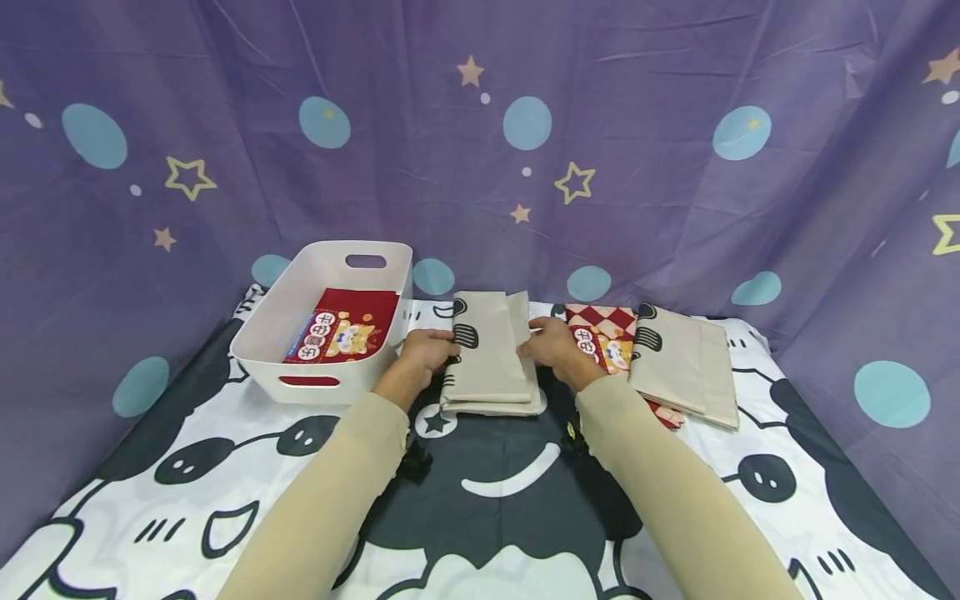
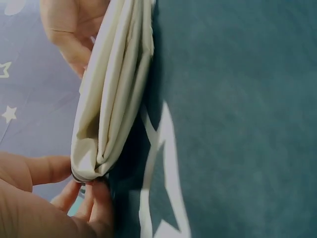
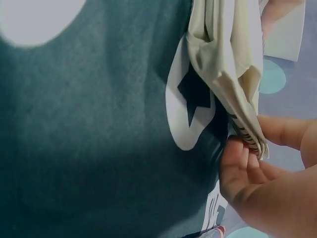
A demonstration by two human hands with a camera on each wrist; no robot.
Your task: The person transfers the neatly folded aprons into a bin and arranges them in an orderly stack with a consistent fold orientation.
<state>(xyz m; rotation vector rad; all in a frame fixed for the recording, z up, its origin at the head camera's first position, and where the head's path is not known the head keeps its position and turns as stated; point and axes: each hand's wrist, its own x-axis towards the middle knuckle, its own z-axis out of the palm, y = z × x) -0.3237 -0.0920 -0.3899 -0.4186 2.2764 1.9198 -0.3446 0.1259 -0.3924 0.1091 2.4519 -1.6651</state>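
Observation:
A folded beige cloth (image 1: pixel 491 350) with black printed marks lies in the middle of the table, its layers showing edge-on in the left wrist view (image 2: pixel 111 89). My left hand (image 1: pixel 426 354) pinches its left edge, thumb on top and fingers underneath. At the opposite edge my right hand (image 1: pixel 558 346) pinches the layers between thumb and fingers, which the right wrist view shows at the cloth's corner (image 3: pixel 247 134). Just right of that hand lies a red checked cloth (image 1: pixel 611 321), partly under a second folded beige cloth (image 1: pixel 682 358).
A white basket (image 1: pixel 255 354) stands at the left, holding a red folded cloth (image 1: pixel 375 312) with a cartoon label. The table has a black and white patterned cover (image 1: pixel 480 525). Behind it hangs a purple curtain (image 1: pixel 420 200).

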